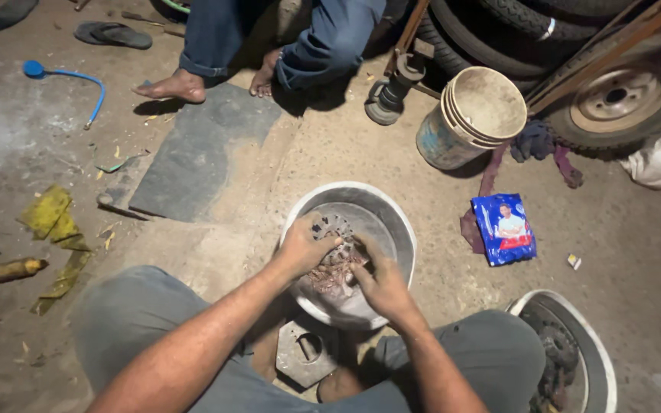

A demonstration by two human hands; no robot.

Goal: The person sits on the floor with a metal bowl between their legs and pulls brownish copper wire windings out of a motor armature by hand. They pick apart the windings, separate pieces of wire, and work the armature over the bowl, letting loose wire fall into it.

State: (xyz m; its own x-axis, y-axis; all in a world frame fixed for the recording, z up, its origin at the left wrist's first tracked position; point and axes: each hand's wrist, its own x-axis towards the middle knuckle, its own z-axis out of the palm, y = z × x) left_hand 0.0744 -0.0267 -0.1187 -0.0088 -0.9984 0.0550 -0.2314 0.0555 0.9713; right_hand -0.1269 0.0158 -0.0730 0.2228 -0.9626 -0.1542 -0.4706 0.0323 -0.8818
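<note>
Dim, warm light falls from above onto the dirt floor [636, 252]. Beyond both hands the corners darken. Forearms nearest the camera look softly blurred.

This is a roadside vehicle repair workshop with a bare, stained dirt floor [636, 252]. Stacked tyres [499, 27] and a wheel on its steel rim [621, 95] lean against a rusty frame, beside 1 stack of grimy buckets [472, 115] and oily rags [533, 145]. A greasy toothed part sits in a metal basin [392, 218], and a second basin [594, 359] holds a chain and sprocket.
</note>
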